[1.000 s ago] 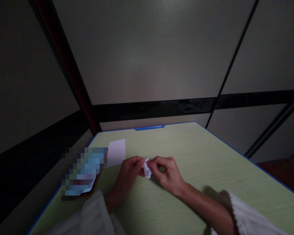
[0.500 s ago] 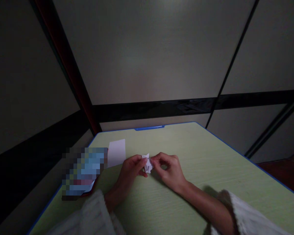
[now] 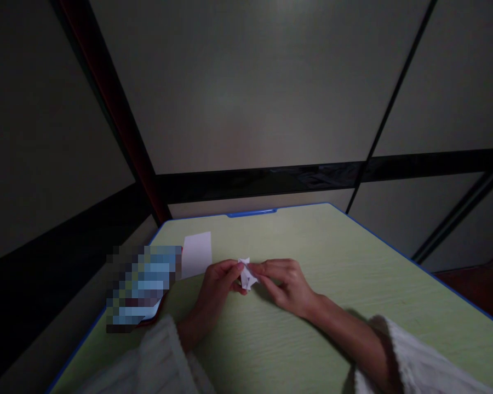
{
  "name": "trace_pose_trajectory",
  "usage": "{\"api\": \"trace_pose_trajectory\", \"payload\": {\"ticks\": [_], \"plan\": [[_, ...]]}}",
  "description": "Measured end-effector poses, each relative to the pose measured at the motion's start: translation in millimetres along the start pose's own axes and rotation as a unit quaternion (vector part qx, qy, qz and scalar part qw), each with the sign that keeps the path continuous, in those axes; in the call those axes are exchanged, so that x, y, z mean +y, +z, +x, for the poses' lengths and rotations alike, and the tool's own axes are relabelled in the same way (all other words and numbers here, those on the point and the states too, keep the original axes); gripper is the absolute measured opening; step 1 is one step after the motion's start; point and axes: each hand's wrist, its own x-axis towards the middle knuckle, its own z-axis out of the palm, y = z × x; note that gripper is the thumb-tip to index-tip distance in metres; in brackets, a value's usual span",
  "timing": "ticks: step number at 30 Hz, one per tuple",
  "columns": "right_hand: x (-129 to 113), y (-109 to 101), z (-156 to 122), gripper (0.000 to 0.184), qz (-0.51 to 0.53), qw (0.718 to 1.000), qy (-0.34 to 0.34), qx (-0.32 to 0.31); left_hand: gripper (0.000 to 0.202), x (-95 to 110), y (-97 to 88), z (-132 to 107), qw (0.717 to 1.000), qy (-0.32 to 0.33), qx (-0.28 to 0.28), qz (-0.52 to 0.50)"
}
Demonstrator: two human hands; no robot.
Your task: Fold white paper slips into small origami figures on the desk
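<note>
A small piece of folded white paper (image 3: pixel 247 277) with pointed corners is held just above the table, between my two hands. My left hand (image 3: pixel 219 278) pinches its left side, thumb on top and fingers beneath. From the right, my right hand (image 3: pixel 286 284) has its thumb and fingers closed on the paper's right edge, the fingers straighter and pressed together. The fingertips cover part of the folds.
The pale green table (image 3: pixel 337 251) has a blue rim. A flat white sheet (image 3: pixel 196 254) lies at its left, beside a tablet-like device (image 3: pixel 148 284) with a blurred-out screen. A blue strip (image 3: pixel 252 213) marks the far edge, in front of wardrobe-like panels (image 3: pixel 250 98).
My right fingers have straightened from a rounded pinch and lie flatter against the paper's right edge. My left hand keeps its hold almost unmoved.
</note>
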Motion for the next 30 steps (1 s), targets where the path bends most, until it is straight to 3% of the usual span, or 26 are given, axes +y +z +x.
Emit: {"api": "trace_pose_trajectory", "payload": {"ticks": [6, 13, 20, 25, 28, 30], "plan": [[3.1, -0.2, 1.5, 0.024, -0.044, 0.998, -0.037, -0.014, 0.014, -2.5, -1.6, 1.0, 1.000, 0.005, -0.019, 0.006], [3.4, 0.4, 1.1, 0.024, -0.070, 0.996, -0.050, -0.023, 0.017, -1.8, 1.2, 0.5, 1.000, -0.001, 0.001, -0.007], [3.8, -1.7, 1.4, 0.023, -0.104, 0.990, -0.095, -0.028, 0.025, -0.5, 0.7, -0.9, 0.999, 0.010, -0.018, 0.050], [8.5, -3.1, 0.2, 0.024, -0.131, 0.980, -0.135, -0.068, 0.025, -4.2, -0.5, 0.3, 0.997, 0.006, -0.019, 0.079], [6.2, -3.6, 0.8, 0.022, -0.111, 0.984, -0.113, -0.082, 0.024, -3.1, 0.1, -0.1, 0.995, 0.023, -0.020, 0.100], [2.1, -3.2, 2.3, 0.018, -0.035, 0.996, -0.040, -0.073, 0.025, -0.4, 0.5, -0.8, 0.992, 0.041, -0.016, 0.120]]}}
